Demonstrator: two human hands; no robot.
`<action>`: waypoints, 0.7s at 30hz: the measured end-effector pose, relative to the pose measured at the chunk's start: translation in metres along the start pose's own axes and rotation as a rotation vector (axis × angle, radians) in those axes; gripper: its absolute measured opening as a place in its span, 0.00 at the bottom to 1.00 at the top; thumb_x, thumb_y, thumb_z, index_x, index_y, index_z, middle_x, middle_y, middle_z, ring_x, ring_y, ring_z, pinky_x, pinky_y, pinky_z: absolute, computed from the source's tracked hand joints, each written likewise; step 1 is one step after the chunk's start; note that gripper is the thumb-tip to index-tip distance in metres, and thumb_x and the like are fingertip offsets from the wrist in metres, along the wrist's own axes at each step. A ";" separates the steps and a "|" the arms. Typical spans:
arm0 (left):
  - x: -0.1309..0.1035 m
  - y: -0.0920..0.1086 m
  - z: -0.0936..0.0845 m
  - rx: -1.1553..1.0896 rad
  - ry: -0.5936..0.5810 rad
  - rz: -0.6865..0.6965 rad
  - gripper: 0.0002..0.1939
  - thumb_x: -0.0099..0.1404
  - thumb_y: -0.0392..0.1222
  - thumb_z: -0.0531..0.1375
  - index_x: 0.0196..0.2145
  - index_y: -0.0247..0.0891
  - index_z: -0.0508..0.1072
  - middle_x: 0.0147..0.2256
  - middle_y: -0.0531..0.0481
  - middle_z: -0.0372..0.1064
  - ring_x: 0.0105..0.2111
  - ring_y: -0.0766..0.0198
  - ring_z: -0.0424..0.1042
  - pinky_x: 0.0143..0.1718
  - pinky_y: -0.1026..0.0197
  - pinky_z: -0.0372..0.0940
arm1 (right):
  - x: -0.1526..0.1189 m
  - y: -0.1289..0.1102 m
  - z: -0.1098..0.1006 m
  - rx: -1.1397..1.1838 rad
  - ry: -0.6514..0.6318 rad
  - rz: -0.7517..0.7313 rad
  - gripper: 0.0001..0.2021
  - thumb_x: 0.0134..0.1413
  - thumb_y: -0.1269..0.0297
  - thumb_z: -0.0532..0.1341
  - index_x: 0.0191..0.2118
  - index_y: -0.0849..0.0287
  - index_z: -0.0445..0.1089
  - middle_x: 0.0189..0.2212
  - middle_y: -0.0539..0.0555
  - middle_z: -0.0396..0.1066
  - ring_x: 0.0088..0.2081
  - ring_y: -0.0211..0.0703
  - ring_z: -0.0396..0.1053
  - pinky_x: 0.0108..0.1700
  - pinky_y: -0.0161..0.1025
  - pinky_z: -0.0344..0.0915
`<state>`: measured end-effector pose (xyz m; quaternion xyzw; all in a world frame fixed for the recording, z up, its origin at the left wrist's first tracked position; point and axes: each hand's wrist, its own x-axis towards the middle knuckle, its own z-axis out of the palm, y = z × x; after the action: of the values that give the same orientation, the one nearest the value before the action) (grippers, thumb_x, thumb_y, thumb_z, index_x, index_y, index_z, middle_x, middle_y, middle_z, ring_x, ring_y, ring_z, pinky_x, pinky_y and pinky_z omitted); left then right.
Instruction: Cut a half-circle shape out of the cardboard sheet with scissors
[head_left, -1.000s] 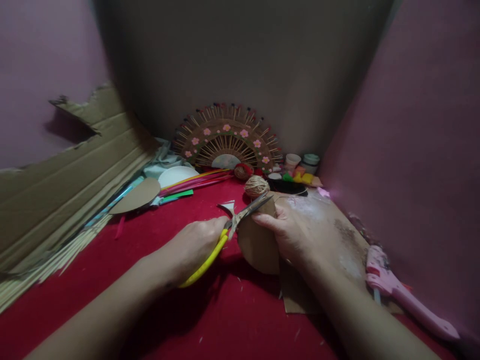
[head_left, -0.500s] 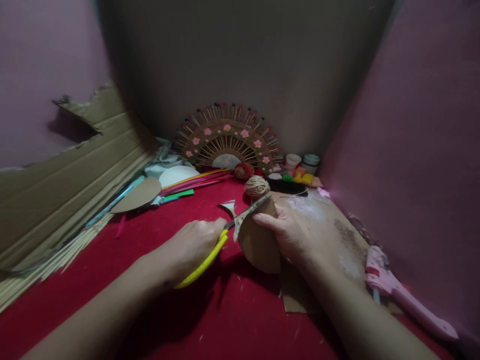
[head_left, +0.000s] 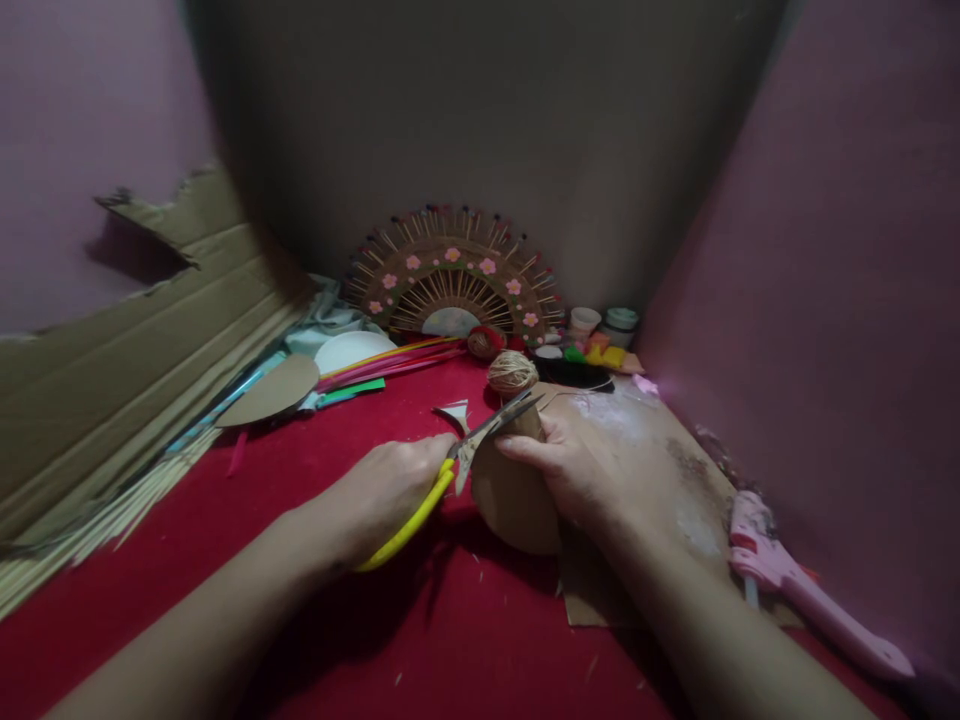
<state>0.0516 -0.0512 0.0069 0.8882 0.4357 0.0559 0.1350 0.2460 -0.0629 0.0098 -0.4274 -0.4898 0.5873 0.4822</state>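
My left hand [head_left: 401, 485] is closed round the yellow handles of a pair of scissors [head_left: 405, 530], whose blades point up and to the right. The blades lie at the upper left edge of a rounded piece of brown cardboard [head_left: 514, 500]. A narrow sliver of cut cardboard [head_left: 463, 475] hangs by the blades. My right hand [head_left: 574, 465] pinches the cardboard piece from its right side, thumb on the near face, other fingers mostly hidden. Just beyond the blade tips sits a ball of twine [head_left: 512, 371].
A decorated stick fan [head_left: 452, 262] leans on the back wall. Corrugated cardboard [head_left: 150, 330], thin sticks [head_left: 142, 490] and a cardboard half-round [head_left: 274, 390] lie left. A pink glue gun [head_left: 795, 580] lies right, beside a stained board [head_left: 679, 470]. Red cloth [head_left: 480, 640] covers the surface.
The scissor blades have spread a little at the cardboard's edge. The cardboard piece has tilted slightly and shifted left in my right hand.
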 end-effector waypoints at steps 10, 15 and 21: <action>-0.003 -0.001 -0.001 0.110 -0.015 -0.014 0.07 0.65 0.37 0.47 0.34 0.39 0.64 0.28 0.48 0.69 0.22 0.62 0.65 0.24 0.61 0.53 | 0.002 0.007 -0.004 -0.019 -0.029 0.019 0.06 0.39 0.66 0.66 0.28 0.58 0.74 0.25 0.50 0.75 0.28 0.41 0.69 0.35 0.40 0.64; -0.003 -0.002 -0.001 0.094 -0.015 -0.020 0.06 0.64 0.37 0.48 0.32 0.40 0.64 0.28 0.48 0.69 0.23 0.61 0.66 0.24 0.61 0.53 | 0.000 0.003 -0.003 -0.020 -0.006 0.036 0.02 0.38 0.70 0.66 0.24 0.57 0.73 0.24 0.51 0.75 0.26 0.41 0.68 0.33 0.40 0.64; -0.003 -0.005 -0.004 0.016 -0.023 0.016 0.05 0.59 0.33 0.50 0.31 0.41 0.62 0.27 0.50 0.69 0.24 0.62 0.68 0.26 0.63 0.57 | -0.002 -0.001 -0.001 0.003 -0.040 0.062 0.04 0.38 0.68 0.66 0.26 0.58 0.73 0.23 0.49 0.74 0.26 0.41 0.69 0.33 0.38 0.64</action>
<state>0.0451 -0.0505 0.0092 0.8932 0.4275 0.0431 0.1324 0.2478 -0.0644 0.0106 -0.4298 -0.4848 0.6112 0.4547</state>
